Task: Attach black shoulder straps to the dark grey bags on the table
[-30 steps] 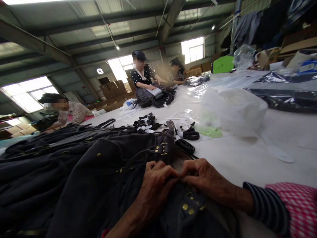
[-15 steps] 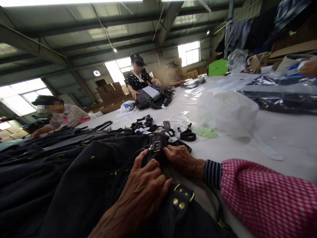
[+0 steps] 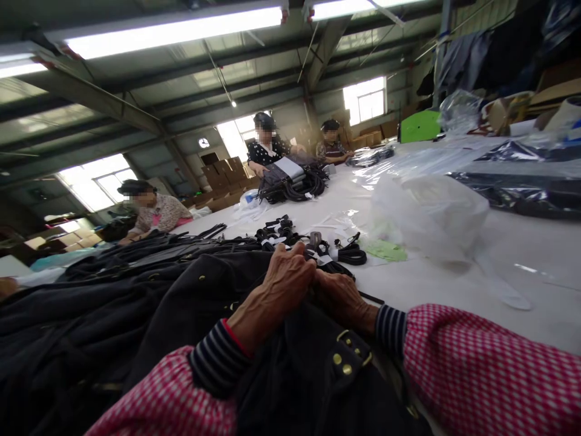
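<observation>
In front of me lies a black bag [image 3: 313, 369] of soft cloth, with a brass-coloured buckle tab [image 3: 351, 352] on its near part. My left hand [image 3: 288, 275] is closed on the upper edge of the bag, its fingers bent over and hiding what they pinch. Right beside it, nearly touching, my right hand [image 3: 342, 297] is closed on the same edge from the other side. Just past my fingers are black straps [image 3: 351, 253] coiled and bound with white bands. More black bags [image 3: 113, 290] are layered to the left.
On the white table [image 3: 454, 290] lie a clear plastic bag [image 3: 431, 212], green paper scraps [image 3: 385, 249] and dark plastic-wrapped items [image 3: 521, 188]. One person [image 3: 267, 145] handles stacked dark bags [image 3: 295, 178] across the table. Other people sit at the left [image 3: 158, 209] and farther back [image 3: 331, 145].
My left hand has moved up and forward to meet the right hand, covering the far buckle tab that showed before. The near buckle tab has shifted slightly right in view, and the view has tilted upward.
</observation>
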Action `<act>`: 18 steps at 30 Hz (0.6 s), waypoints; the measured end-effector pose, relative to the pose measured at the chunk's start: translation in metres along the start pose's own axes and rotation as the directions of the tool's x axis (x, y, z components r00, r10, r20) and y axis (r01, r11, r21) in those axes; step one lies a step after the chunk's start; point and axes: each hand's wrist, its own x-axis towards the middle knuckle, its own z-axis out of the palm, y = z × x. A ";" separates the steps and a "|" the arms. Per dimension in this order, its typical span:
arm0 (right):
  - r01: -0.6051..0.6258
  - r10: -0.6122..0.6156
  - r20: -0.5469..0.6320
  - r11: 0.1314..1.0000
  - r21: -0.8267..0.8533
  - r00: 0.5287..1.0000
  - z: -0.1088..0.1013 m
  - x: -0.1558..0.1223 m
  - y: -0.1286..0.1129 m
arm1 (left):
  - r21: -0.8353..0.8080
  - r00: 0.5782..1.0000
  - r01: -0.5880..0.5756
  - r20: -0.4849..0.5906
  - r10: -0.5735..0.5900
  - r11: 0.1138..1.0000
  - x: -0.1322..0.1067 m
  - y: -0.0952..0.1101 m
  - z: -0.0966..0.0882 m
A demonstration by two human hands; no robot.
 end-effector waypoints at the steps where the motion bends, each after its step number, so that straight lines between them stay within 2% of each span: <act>1: 0.014 -0.014 0.000 1.000 0.027 1.000 -0.002 -0.004 0.001 | 0.024 1.000 0.023 -0.008 -0.023 0.999 0.003 0.001 0.003; 3: 0.040 -0.039 -0.011 0.996 0.083 0.999 -0.006 -0.011 0.002 | 0.063 0.998 0.030 -0.055 -0.027 0.998 0.003 0.007 0.013; 6: 0.016 -0.010 -0.040 0.991 0.133 0.999 -0.008 -0.015 0.004 | 0.067 0.995 -0.003 -0.096 0.009 0.998 -0.013 0.010 0.032; 8: -0.009 0.015 -0.046 0.990 0.140 0.999 -0.007 -0.013 0.005 | 0.012 0.994 0.024 -0.104 -0.023 1.000 -0.028 0.000 0.042; 12: -0.003 0.010 -0.063 0.994 0.111 0.998 -0.002 -0.003 0.006 | -0.186 0.972 0.202 -0.081 -0.219 0.962 -0.049 -0.036 0.054; 15: -0.016 0.020 -0.049 0.997 0.071 0.999 0.000 0.000 0.007 | -0.288 0.966 0.228 -0.053 -0.253 0.930 -0.048 -0.044 0.062; 18: 0.052 -0.053 -0.051 0.998 -0.027 0.997 0.000 0.005 0.004 | -0.324 0.966 0.215 -0.066 -0.248 0.921 -0.042 -0.034 0.069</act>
